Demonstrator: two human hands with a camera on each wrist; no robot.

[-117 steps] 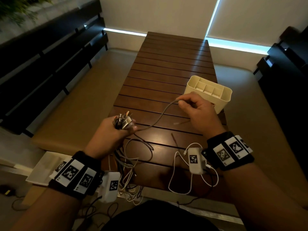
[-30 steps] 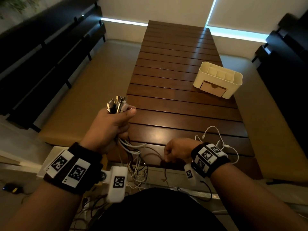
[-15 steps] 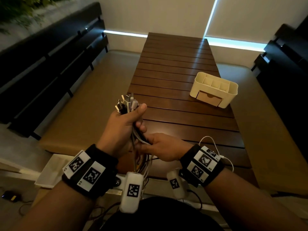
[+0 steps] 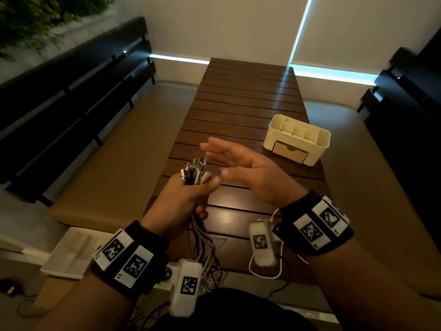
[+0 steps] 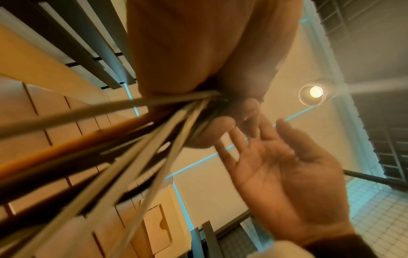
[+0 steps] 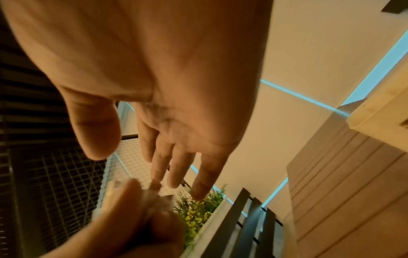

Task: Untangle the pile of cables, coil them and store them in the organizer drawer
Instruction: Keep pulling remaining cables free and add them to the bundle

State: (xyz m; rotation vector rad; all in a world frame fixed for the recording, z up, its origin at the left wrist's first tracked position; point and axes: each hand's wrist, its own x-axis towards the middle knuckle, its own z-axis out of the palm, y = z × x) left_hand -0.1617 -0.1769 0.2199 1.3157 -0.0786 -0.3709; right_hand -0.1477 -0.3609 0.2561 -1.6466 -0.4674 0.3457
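Fingers [image 4: 202,187] of the left hand [image 4: 181,201] clenched the cables [image 4: 194,172] above the table [image 4: 238,111] — right hand [image 4: 248,168] spread, empty — coiling unstarted, organizer [image 4: 319,149] drawer apparently closed.

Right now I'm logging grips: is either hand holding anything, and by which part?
The left hand grips the cables in a bundle just below their plugs. The right hand is open beside them and holds nothing.
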